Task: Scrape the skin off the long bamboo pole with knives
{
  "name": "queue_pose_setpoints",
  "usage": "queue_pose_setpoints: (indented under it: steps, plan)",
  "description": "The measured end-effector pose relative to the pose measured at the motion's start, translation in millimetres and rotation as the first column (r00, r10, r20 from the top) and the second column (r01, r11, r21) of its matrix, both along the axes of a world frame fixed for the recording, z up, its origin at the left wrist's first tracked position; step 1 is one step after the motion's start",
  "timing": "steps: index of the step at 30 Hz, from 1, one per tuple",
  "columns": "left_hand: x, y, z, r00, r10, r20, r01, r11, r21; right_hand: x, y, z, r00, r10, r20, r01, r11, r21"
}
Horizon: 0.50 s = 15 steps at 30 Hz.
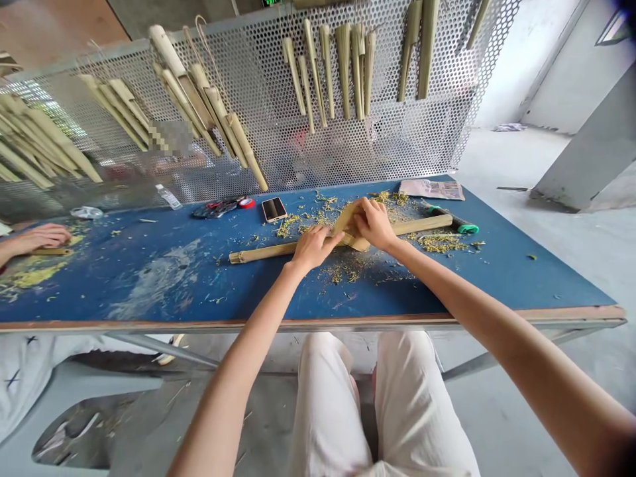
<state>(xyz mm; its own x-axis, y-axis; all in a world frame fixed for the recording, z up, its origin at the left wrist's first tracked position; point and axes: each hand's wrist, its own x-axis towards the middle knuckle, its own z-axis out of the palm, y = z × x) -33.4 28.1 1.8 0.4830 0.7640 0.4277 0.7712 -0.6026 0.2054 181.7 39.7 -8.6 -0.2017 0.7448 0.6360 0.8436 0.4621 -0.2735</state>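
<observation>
A long bamboo pole [263,253] lies across the blue table in front of me. My left hand [314,246] is closed over the pole near its middle, its thumb reaching toward a bent tan strip [346,217] that looks like sandpaper. Pinched in the fingers of my right hand [375,224] is the upper part of that strip. Its lower part curls around or against the pole; my hands partly hide which. Yellowish shavings [442,244] are scattered around the pole.
Behind the pole lie a phone [274,209], red tape [246,203] and a dark glove [216,208]. A green-and-black tool handle [467,228] is at right, near a printed packet [431,189]. Bamboo pieces hang on the perforated metal panel [278,152]. Another person's hand [47,236] works at far left.
</observation>
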Motion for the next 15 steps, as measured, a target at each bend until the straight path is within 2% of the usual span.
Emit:
queue_pose_setpoints:
  steps: [3,7,9,11,13,15]
  plan:
    - [9,-4,-2.2,0.993,-0.046,0.107,0.047,0.999,-0.013,-1,0,2.5,0.996,0.044,-0.075,-0.043,0.999,0.007]
    - [18,4,7.9,0.967,0.030,0.253,-0.026,1.000,-0.017,-1,2,5.9,0.931,0.086,-0.355,-0.071,0.996,0.055]
    - [23,11,17.2,0.949,-0.001,0.316,-0.012,0.999,0.039,-1,2,7.8,0.831,0.084,-0.550,-0.115,0.993,-0.023]
    - [29,16,26.1,0.935,-0.045,0.351,-0.002,0.991,0.131,0,0,11.0,0.695,0.091,-0.713,-0.289,0.943,-0.162]
    - [36,16,31.2,0.947,-0.049,0.318,-0.024,0.975,0.221,1,-3,16.0,0.574,0.068,-0.816,-0.443,0.864,-0.239]
    - [44,11,30.6,0.978,-0.027,0.207,-0.035,0.956,0.291,2,-9,22.1,0.494,0.022,-0.869,-0.454,0.859,-0.236]
